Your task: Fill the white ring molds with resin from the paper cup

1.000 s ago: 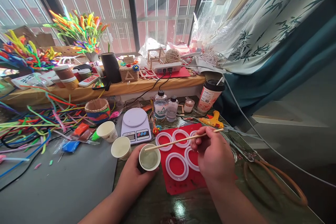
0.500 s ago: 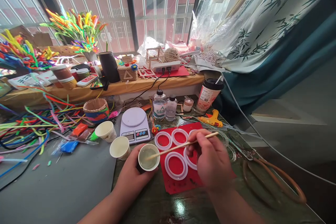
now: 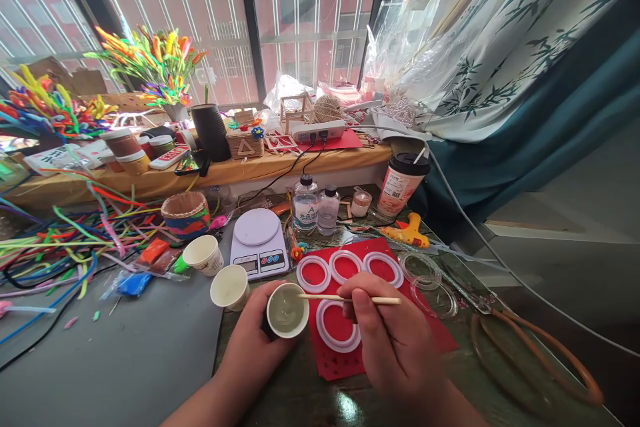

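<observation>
While hands (image 3: 260,337) (image 3: 395,340) hold cup (image 3: 289,335) and stick (image 3: 320,297), bottle label (image 3: 305,213) shows "A".

The right hand (image 3: 395,333) has dropped lower, and the wooden stick (image 3: 325,297) now lies nearly level, its tip shifted from mid-cup to the right rim of the held cup (image 3: 288,310); the back right white ring (image 3: 399,275) has come into full view

Looks forward and down from the head, close over the glossy dark-green desk (image 3: 290,390), facing a dark-framed glass window (image 3: 315,13).
</observation>
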`<state>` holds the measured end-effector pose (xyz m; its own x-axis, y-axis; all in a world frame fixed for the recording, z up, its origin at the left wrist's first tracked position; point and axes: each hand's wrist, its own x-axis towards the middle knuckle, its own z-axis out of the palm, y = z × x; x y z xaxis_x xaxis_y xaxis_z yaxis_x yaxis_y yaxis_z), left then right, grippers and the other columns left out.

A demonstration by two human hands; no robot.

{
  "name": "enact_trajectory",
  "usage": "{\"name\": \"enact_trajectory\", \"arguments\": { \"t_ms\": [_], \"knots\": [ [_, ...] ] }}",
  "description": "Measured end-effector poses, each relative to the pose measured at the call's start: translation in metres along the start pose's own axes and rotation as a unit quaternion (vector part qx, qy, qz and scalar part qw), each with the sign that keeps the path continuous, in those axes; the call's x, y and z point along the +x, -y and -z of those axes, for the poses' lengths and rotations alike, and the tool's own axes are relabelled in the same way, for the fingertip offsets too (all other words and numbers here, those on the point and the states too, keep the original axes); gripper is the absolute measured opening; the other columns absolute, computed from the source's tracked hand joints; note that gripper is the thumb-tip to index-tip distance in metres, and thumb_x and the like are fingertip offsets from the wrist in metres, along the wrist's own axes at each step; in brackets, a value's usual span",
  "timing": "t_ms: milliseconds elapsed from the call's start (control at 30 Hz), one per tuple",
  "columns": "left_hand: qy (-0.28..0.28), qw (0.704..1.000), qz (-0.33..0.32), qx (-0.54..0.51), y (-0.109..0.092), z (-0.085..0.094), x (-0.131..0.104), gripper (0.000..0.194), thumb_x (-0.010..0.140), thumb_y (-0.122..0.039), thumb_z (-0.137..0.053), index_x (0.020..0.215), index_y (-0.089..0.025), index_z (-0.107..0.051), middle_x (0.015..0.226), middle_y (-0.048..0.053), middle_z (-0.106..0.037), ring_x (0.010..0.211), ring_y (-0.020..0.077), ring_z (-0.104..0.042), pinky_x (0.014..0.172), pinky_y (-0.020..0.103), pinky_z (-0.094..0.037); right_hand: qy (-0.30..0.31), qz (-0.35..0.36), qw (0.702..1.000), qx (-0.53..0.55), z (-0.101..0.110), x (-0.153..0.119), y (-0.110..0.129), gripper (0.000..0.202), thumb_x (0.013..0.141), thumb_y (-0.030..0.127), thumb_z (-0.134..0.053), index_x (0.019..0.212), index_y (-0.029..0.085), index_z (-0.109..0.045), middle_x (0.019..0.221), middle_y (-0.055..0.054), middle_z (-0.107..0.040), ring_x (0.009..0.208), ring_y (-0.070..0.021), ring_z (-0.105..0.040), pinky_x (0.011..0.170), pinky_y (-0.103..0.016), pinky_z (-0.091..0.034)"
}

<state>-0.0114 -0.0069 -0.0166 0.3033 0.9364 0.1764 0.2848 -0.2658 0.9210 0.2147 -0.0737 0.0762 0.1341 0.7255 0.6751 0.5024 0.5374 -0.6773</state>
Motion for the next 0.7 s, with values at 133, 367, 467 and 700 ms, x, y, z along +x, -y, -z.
{"name": "enact_trajectory", "arguments": {
  "t_ms": [133, 367, 467, 700],
  "knots": [
    [0.006, 1.000, -0.004, 0.008, 0.001, 0.001, -0.001, 0.053, 0.089, -0.028, -0.088, 0.141, -0.027, -0.079, 0.142, 0.013, -0.083, 0.130, 0.0376, -0.079, 0.115, 0.053, -0.063, 0.021, 0.007, 1.000, -0.002, 0.003, 0.001, 0.004, 0.023, 0.117, 0.017, -0.052, 0.102, 0.028, -0.066, 0.078, 0.005, -0.068, 0.064, -0.0121, -0.065, 0.061, -0.024, -0.051],
    [0.007, 1.000, -0.002, 0.007, 0.003, 0.000, 0.000, 0.054, 0.089, -0.028, -0.088, 0.142, -0.026, -0.079, 0.142, 0.013, -0.084, 0.131, 0.0374, -0.079, 0.116, 0.054, -0.063, 0.027, 0.032, 0.999, -0.007, 0.002, 0.004, 0.014, 0.022, 0.115, 0.013, -0.051, 0.104, 0.028, -0.063, 0.081, 0.004, -0.071, 0.069, -0.0136, -0.070, 0.067, -0.024, -0.056],
    [0.008, 1.000, -0.002, 0.007, 0.001, 0.001, 0.000, 0.054, 0.088, -0.027, -0.089, 0.142, -0.027, -0.080, 0.142, 0.013, -0.084, 0.130, 0.0378, -0.080, 0.116, 0.054, -0.063, 0.024, 0.012, 1.000, 0.003, 0.000, 0.003, 0.015, 0.023, 0.116, 0.015, -0.052, 0.102, 0.029, -0.064, 0.082, 0.004, -0.072, 0.068, -0.0129, -0.070, 0.065, -0.023, -0.056],
    [0.011, 1.000, -0.005, 0.010, -0.001, 0.001, 0.001, 0.053, 0.088, -0.027, -0.088, 0.141, -0.027, -0.080, 0.141, 0.013, -0.084, 0.129, 0.0374, -0.080, 0.116, 0.054, -0.064, 0.011, -0.039, 0.999, 0.019, -0.001, 0.002, 0.011, 0.028, 0.119, 0.022, -0.052, 0.097, 0.027, -0.069, 0.079, 0.001, -0.074, 0.066, -0.0168, -0.072, 0.062, -0.028, -0.056]
  ]
}}
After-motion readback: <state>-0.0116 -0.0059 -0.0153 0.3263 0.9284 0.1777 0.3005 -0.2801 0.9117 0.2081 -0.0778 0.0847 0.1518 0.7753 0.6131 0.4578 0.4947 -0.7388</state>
